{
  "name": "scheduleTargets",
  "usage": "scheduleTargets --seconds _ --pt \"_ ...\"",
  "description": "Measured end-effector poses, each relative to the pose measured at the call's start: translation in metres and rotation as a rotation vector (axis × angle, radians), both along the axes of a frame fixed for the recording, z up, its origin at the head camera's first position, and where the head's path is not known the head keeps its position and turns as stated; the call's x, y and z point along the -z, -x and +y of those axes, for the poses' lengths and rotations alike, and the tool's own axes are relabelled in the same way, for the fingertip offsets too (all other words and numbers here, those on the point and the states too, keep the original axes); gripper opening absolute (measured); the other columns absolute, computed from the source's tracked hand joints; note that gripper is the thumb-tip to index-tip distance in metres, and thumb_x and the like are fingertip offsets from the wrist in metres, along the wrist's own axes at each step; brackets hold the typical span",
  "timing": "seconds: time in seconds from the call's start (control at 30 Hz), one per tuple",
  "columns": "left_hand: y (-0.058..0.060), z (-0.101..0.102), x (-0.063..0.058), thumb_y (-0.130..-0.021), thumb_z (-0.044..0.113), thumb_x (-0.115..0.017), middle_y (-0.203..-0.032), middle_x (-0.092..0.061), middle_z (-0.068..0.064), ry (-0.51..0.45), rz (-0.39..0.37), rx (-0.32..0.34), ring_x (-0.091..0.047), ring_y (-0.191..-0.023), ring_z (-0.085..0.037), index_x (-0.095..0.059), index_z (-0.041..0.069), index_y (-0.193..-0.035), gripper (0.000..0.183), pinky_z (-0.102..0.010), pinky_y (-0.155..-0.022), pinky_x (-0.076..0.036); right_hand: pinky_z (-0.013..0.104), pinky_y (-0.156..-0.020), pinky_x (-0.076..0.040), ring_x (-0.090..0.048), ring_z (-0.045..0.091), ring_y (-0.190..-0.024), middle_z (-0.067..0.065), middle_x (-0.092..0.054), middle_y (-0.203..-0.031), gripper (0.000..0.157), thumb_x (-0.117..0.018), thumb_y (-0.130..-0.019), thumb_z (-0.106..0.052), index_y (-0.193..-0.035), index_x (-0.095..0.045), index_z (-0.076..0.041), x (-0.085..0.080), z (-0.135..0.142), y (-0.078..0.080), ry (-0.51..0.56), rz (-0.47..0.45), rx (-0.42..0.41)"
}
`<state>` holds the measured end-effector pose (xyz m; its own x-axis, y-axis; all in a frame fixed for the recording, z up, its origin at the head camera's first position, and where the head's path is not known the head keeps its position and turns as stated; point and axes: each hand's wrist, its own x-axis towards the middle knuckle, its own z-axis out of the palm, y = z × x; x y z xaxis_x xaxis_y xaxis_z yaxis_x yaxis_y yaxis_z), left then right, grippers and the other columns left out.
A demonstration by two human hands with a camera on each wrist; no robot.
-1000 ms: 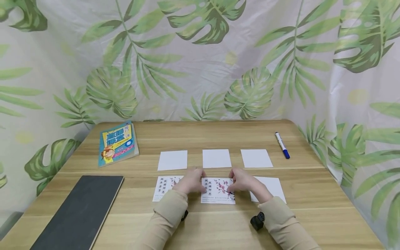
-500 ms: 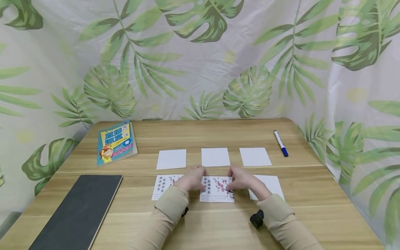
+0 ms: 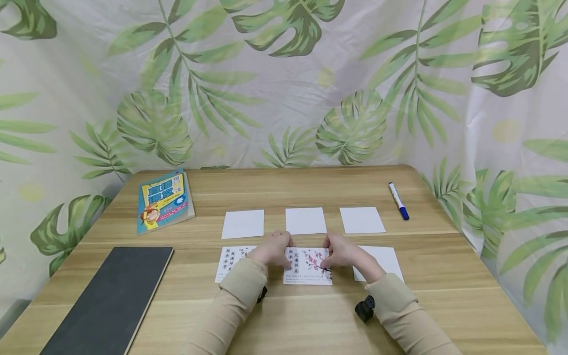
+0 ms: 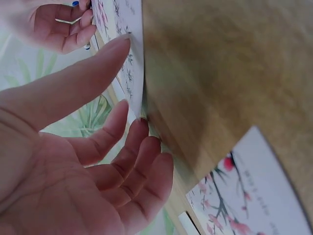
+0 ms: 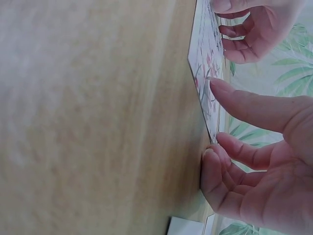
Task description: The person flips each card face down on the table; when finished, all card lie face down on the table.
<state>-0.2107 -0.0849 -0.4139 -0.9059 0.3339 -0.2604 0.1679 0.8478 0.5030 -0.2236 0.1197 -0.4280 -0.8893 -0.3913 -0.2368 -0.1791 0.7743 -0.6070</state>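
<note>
In the head view, a printed card [image 3: 307, 276] with pink blossoms and dark characters lies on the table between my hands. My left hand [image 3: 271, 249] holds its left side, the thumb on the printed face and fingertips at the far corner in the left wrist view. At the right side, my right hand [image 3: 341, 251] grips the card likewise; its thumb [image 5: 230, 93] touches the blossoms and its other fingers curl by the edge. A similar printed card [image 3: 228, 261] lies to the left, partly behind my left wrist. Right of my hands is a blank white card [image 3: 383, 261], partly covered by my forearm.
Behind lies a row of blank cards: left [image 3: 242, 224], middle [image 3: 305, 220] and right [image 3: 362, 220]. A blue-capped marker [image 3: 399, 201] is at the back right. A colourful book [image 3: 165, 202] lies back left, with a black notebook [image 3: 108, 298] nearer on the left.
</note>
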Motion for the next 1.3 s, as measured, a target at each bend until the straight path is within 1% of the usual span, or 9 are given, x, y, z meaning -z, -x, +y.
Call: scheduleTargets --seconds 0.17,0.37,0.43,0.5,0.6,0.73,0.93,1.13,1.3 --pt "0.002 -0.004 0.003 -0.062 0.000 -0.080 -0.102 -0.057 -0.014 -0.080 -0.024 -0.004 -0.053 -0.095 -0.027 -0.057 0.000 -0.103 0.047 -0.042 -0.091 -0.046 0.027 -0.064 -0.040 -0.046 0.018 -0.075 0.010 -0.053 -0.084 0.038 -0.081 -0.070 -0.009 -0.094 -0.053 0.000 0.001 0.000 -0.001 0.009 0.000 0.012" --pt "0.009 -0.014 0.010 -0.069 -0.012 -0.062 -0.098 -0.058 -0.015 -0.312 -0.141 -0.119 -0.053 -0.081 -0.020 -0.055 -0.001 -0.110 0.043 -0.025 -0.066 -0.047 0.025 -0.064 -0.040 -0.046 0.017 -0.073 0.011 -0.054 -0.082 0.034 -0.080 -0.070 -0.008 -0.090 -0.054 0.001 0.000 0.002 -0.002 0.024 0.014 -0.006" --pt "0.010 -0.016 0.010 -0.069 -0.016 -0.055 -0.098 -0.059 -0.016 -0.392 -0.174 -0.145 -0.055 -0.081 -0.019 -0.055 -0.002 -0.112 0.045 -0.024 -0.063 -0.048 0.025 -0.064 -0.040 -0.046 0.017 -0.073 0.011 -0.054 -0.081 0.033 -0.080 -0.071 -0.008 -0.089 -0.054 0.001 0.000 0.002 -0.003 0.025 0.019 -0.009" --pt "0.011 -0.018 0.011 -0.069 -0.019 -0.050 -0.098 -0.060 -0.016 -0.456 -0.201 -0.166 -0.057 -0.082 -0.020 -0.054 -0.003 -0.114 0.048 -0.024 -0.065 -0.051 0.025 -0.064 -0.040 -0.046 0.017 -0.073 0.011 -0.054 -0.081 0.031 -0.079 -0.071 -0.007 -0.089 -0.056 0.001 -0.001 0.002 -0.004 0.034 0.024 -0.018" --pt "0.012 -0.018 0.011 -0.070 -0.018 -0.053 -0.100 -0.060 -0.016 -0.519 -0.219 -0.200 -0.059 -0.086 -0.022 -0.054 -0.003 -0.117 0.049 -0.027 -0.072 -0.053 0.025 -0.063 -0.039 -0.047 0.016 -0.072 0.010 -0.055 -0.080 0.026 -0.078 -0.072 -0.006 -0.088 -0.058 0.000 0.000 0.002 -0.004 0.049 0.031 -0.044" --pt "0.011 -0.019 0.010 -0.070 -0.014 -0.059 -0.100 -0.060 -0.016 -0.553 -0.209 -0.218 -0.060 -0.084 -0.021 -0.053 -0.002 -0.119 0.051 -0.027 -0.073 -0.053 0.024 -0.060 -0.038 -0.047 0.015 -0.069 0.008 -0.055 -0.076 0.021 -0.076 -0.072 -0.005 -0.085 -0.060 -0.001 0.001 0.002 -0.004 0.076 0.035 -0.066" --pt "0.009 -0.020 0.005 -0.071 -0.018 -0.057 -0.104 -0.059 -0.020 -0.638 -0.255 -0.222 -0.062 -0.083 -0.020 -0.049 -0.003 -0.126 0.058 -0.032 -0.074 -0.056 0.022 -0.056 -0.040 -0.048 0.012 -0.066 0.005 -0.057 -0.073 0.020 -0.075 -0.073 -0.004 -0.087 -0.061 0.000 0.002 0.003 -0.006 0.124 0.030 -0.062" --pt "0.008 -0.021 0.003 -0.077 -0.012 -0.062 -0.103 -0.058 -0.019 -0.744 -0.300 -0.221 -0.062 -0.080 -0.018 -0.044 -0.006 -0.129 0.055 -0.033 -0.076 -0.057 0.024 -0.050 -0.048 -0.053 0.012 -0.060 0.007 -0.061 -0.074 0.020 -0.072 -0.076 -0.002 -0.091 -0.061 0.002 0.001 0.000 -0.007 0.223 -0.060 -0.026" --pt "0.006 -0.019 0.004 -0.083 -0.007 -0.056 -0.102 -0.059 -0.018 -0.785 -0.351 -0.217 -0.062 -0.077 -0.017 -0.040 -0.005 -0.132 0.052 -0.031 -0.074 -0.057 0.028 -0.060 -0.057 -0.058 0.013 -0.069 0.008 -0.062 -0.082 0.023 -0.068 -0.081 -0.005 -0.100 -0.061 0.006 0.002 -0.002 -0.007 0.315 -0.180 0.012"
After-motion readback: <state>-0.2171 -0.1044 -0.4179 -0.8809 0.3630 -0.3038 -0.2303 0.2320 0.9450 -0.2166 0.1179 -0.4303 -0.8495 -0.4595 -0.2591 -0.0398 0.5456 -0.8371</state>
